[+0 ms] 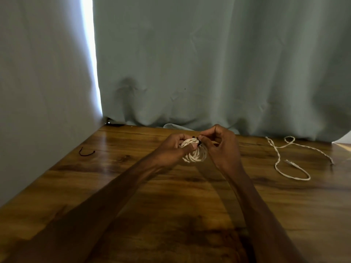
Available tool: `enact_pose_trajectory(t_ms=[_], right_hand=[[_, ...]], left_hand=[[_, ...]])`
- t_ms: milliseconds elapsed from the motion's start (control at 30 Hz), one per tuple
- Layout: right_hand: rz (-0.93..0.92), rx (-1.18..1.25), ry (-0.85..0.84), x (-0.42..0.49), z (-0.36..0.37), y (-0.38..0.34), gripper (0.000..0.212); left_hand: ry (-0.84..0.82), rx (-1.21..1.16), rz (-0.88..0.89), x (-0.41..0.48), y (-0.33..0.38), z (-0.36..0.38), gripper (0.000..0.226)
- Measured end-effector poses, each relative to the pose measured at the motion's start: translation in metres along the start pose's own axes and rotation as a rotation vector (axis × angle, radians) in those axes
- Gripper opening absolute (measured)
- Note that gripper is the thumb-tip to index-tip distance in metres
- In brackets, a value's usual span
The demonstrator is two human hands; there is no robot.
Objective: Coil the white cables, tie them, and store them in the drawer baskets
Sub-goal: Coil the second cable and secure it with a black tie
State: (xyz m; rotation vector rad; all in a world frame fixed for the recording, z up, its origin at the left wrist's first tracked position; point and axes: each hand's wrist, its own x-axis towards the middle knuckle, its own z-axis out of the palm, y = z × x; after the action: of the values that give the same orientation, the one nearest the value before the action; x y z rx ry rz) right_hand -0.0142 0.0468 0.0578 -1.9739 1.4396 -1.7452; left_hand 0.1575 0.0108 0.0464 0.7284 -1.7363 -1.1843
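While 2 bare forearms reach in from the 6 o'clock edge across the dark wooden table (171,215), the hands meet just past the middle of the tabletop. The left hand (171,149) has its fingers curled round a coiled white cable (195,157), with the thumb pressed on the near side of the loops. Whether the coil touches the wood or is held just above it cannot be told. The right hand (221,149), at 3 o'clock from the coil, pinches a small black tie (198,142) between thumb and forefinger at the coil's 12 o'clock edge, its other fingers loosely bent.

Well apart from the hands, at 3 o'clock, a second white cable (278,160) lies uncoiled in slack bends on the table, 1 end near its middle. At 9 o'clock, also well apart, a spare black tie (86,153) lies curved on the wood near the table's edge. Beyond, a grey-green curtain (209,63) hangs down to the far edge, and at 11 o'clock a bright strip of light (88,44) shows through it.
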Motion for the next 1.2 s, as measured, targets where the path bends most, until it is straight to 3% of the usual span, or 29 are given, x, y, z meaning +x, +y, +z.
enact_pose_trajectory(t_ms=[367, 500, 933, 1200], right_hand=[[-0.078, -0.094, 0.018, -0.001, -0.003, -0.006, 0.007], [-0.073, -0.064, 0.041, -0.002, -0.005, -0.016, 0.006], [0.163, 0.388, -0.041, 0.000, -0.011, -0.025, 0.013], [0.121, 0.295, -0.168, -0.004, -0.015, -0.027, 0.011]], left_hand=[[0.109, 0.456, 0.309, 0.003, -0.002, -0.019, 0.029], [0.120, 0.420, 0.339, 0.003, 0.001, -0.019, 0.029], [0.147, 0.473, 0.411, 0.000, 0.000, -0.016, 0.026], [0.156, 0.433, 0.384, 0.002, -0.003, -0.025, 0.027]])
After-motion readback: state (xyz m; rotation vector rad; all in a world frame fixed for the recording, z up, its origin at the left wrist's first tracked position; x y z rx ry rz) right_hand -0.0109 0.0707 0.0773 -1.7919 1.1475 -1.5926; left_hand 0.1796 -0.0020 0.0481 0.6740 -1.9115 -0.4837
